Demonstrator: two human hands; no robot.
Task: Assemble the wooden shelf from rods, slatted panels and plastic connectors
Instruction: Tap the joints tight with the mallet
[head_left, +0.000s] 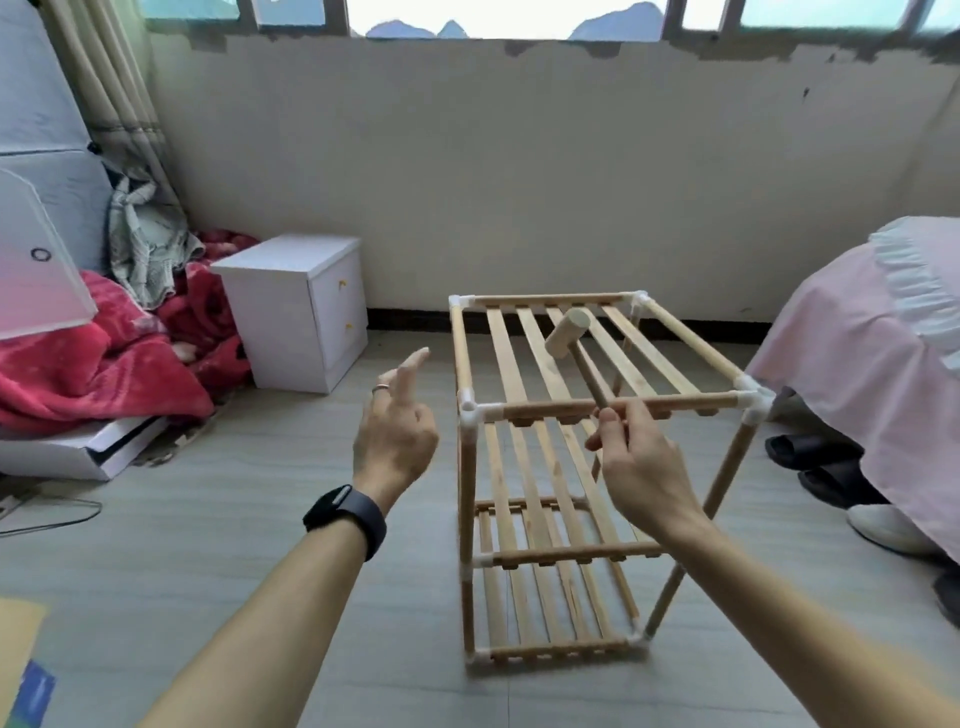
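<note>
Wooden shelf (675, 400) stands upright on floor (249, 551), three slatted tiers, white plastic connectors (467, 406) at corners. Right hand (641, 460) grips wooden mallet (567, 332) by the handle, its head over the top panel. Left hand (396, 436) raised beside shelf, index finger extended, holding nothing. White cabinet (301, 306) stands beyond, left.

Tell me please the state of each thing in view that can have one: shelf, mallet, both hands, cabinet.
wooden shelf: upright on the floor, three slatted tiers fitted, white connectors at the corners.
mallet: held by its handle, head over the top tier.
right hand: curled round the mallet handle.
left hand: holds nothing, fingers loose, in the air left of the shelf.
white cabinet: both drawers closed.
</note>
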